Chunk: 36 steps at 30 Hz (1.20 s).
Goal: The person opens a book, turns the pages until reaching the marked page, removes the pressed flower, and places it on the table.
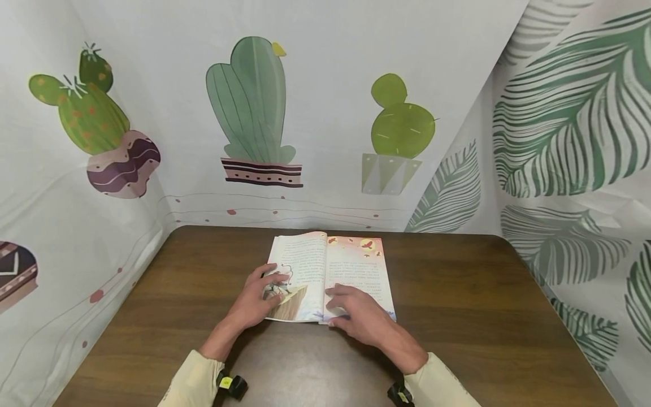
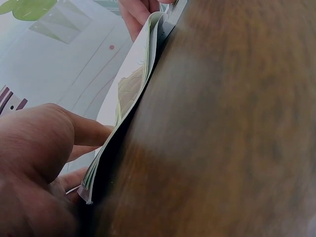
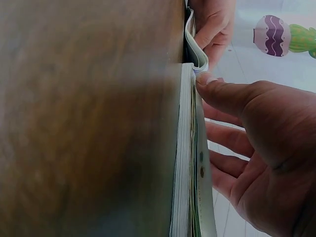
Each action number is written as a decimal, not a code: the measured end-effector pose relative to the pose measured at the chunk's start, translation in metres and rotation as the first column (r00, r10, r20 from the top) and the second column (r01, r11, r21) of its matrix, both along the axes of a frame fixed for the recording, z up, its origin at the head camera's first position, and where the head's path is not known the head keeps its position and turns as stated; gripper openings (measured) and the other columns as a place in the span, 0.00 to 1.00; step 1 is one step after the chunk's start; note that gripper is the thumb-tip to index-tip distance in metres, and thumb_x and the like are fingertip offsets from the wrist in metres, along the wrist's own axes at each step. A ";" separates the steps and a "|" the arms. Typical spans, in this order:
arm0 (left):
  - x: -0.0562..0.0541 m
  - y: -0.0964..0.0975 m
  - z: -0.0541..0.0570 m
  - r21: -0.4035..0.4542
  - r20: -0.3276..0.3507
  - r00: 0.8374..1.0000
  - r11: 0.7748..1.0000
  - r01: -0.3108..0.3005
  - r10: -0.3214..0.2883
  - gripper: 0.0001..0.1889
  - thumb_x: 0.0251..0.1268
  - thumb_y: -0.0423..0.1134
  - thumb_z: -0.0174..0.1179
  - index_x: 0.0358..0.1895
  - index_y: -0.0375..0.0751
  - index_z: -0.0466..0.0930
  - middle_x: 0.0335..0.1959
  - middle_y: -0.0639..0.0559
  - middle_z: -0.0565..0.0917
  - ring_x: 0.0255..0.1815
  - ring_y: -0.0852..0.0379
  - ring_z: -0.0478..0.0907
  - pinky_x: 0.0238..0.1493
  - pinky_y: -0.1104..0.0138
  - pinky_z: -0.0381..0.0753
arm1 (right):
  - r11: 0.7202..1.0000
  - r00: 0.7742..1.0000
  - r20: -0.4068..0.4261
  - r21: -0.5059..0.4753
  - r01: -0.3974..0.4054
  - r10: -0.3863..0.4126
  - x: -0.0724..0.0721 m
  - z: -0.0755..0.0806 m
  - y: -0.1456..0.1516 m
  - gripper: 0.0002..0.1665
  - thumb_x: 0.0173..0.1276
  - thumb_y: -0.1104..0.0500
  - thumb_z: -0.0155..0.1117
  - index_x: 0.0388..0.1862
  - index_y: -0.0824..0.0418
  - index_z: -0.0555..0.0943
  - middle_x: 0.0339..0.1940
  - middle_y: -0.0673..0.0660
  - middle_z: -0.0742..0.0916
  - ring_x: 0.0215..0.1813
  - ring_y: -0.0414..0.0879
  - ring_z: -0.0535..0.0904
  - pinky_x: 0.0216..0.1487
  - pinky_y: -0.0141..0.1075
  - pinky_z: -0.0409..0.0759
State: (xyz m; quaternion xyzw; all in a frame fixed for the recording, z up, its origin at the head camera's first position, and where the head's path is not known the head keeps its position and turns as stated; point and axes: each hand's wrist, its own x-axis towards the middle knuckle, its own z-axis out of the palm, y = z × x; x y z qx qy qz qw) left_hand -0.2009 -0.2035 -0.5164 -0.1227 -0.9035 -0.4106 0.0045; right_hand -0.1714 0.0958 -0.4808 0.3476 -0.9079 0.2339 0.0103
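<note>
An open book (image 1: 305,254) lies on the table, with printed text and coloured pictures on both pages. My left hand (image 1: 254,297) rests on the lower part of the left page, fingers spread across its picture. In the left wrist view, the left page stack (image 2: 129,94) is thin and its outer edge curves up off the table. On the right page lies my right hand (image 1: 363,316), fingers loosely bent over the text. The right wrist view shows its thumb (image 3: 217,89) touching the lower edge near the spine, above a thicker page block (image 3: 183,148).
The brown wooden table (image 1: 458,299) extends around the book on all sides. Behind it hangs a white backdrop (image 1: 330,113) printed with cacti, with a leaf-patterned sheet (image 1: 569,113) at the right. Black straps with devices (image 1: 233,385) sit on both wrists.
</note>
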 end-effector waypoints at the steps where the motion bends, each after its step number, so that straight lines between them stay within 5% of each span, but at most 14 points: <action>1: 0.000 0.000 0.000 -0.002 -0.002 1.000 1.000 0.000 0.000 0.20 0.70 0.31 0.68 0.64 0.46 0.86 0.81 0.40 0.65 0.83 0.34 0.55 0.73 0.36 0.63 | 1.000 1.000 -0.002 0.002 -0.003 0.003 0.000 0.000 0.000 0.12 0.68 0.55 0.79 0.47 0.59 0.91 0.66 0.58 0.86 0.73 0.58 0.78 0.72 0.50 0.74; 8: -0.001 -0.001 -0.002 -0.008 -0.017 1.000 1.000 0.002 -0.002 0.20 0.70 0.31 0.69 0.62 0.49 0.87 0.80 0.40 0.66 0.83 0.35 0.55 0.73 0.36 0.63 | 0.996 0.987 -0.134 0.039 -0.085 0.090 -0.001 0.002 0.003 0.01 0.67 0.64 0.77 0.36 0.59 0.91 0.57 0.57 0.90 0.65 0.54 0.85 0.69 0.45 0.78; 15: -0.001 -0.001 -0.002 0.003 -0.005 1.000 1.000 0.001 -0.001 0.18 0.70 0.32 0.69 0.61 0.49 0.87 0.80 0.42 0.66 0.83 0.36 0.55 0.74 0.37 0.62 | 0.989 0.959 -0.247 0.084 -0.121 0.138 -0.001 0.005 0.006 0.16 0.64 0.71 0.71 0.21 0.55 0.80 0.41 0.50 0.90 0.47 0.43 0.88 0.51 0.37 0.85; 24: -0.001 -0.001 -0.004 0.004 -0.017 1.000 1.000 0.003 -0.003 0.17 0.70 0.32 0.69 0.60 0.50 0.88 0.80 0.42 0.67 0.83 0.36 0.55 0.73 0.36 0.62 | 0.995 0.979 -0.187 0.068 -0.076 0.087 0.004 0.005 0.021 0.11 0.64 0.69 0.75 0.27 0.56 0.84 0.46 0.52 0.91 0.53 0.46 0.88 0.56 0.41 0.85; 36: -0.001 0.000 -0.002 0.004 -0.013 1.000 1.000 0.002 -0.002 0.16 0.69 0.33 0.69 0.58 0.49 0.88 0.79 0.42 0.68 0.83 0.37 0.55 0.74 0.37 0.61 | 0.992 0.992 -0.070 -0.081 0.096 -0.102 0.005 0.000 0.065 0.13 0.61 0.74 0.75 0.33 0.57 0.85 0.41 0.50 0.90 0.45 0.40 0.84 0.48 0.42 0.86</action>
